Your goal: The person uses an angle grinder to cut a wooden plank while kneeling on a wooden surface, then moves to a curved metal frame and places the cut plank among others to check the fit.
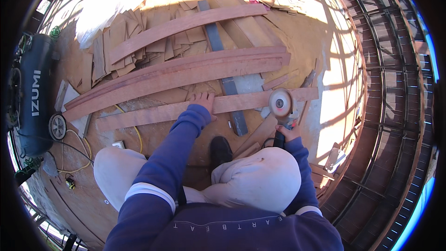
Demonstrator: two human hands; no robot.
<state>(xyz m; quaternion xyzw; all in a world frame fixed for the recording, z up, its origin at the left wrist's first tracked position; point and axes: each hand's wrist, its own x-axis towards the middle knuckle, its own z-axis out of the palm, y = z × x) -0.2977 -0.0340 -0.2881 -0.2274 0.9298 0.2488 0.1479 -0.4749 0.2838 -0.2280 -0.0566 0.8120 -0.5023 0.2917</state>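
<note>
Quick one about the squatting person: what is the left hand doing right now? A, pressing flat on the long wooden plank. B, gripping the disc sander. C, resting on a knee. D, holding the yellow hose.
A: the left hand lies spread on the long wooden plank, while the right hand holds the disc sander at the plank's far end.

The person crouches with both knees bent and spread, in pale trousers, one dark shoe showing between them. The left arm, in a blue sleeve with a white band at the upper arm, reaches straight forward, and the left hand (pixel 203 98) lies flat, palm down, fingers spread and pressing. The right arm stays bent close beside the right knee, its forearm mostly hidden behind it. The right hand (pixel 289 132) is closed in a grip, thumb wrapped over, wrist raised.
</note>
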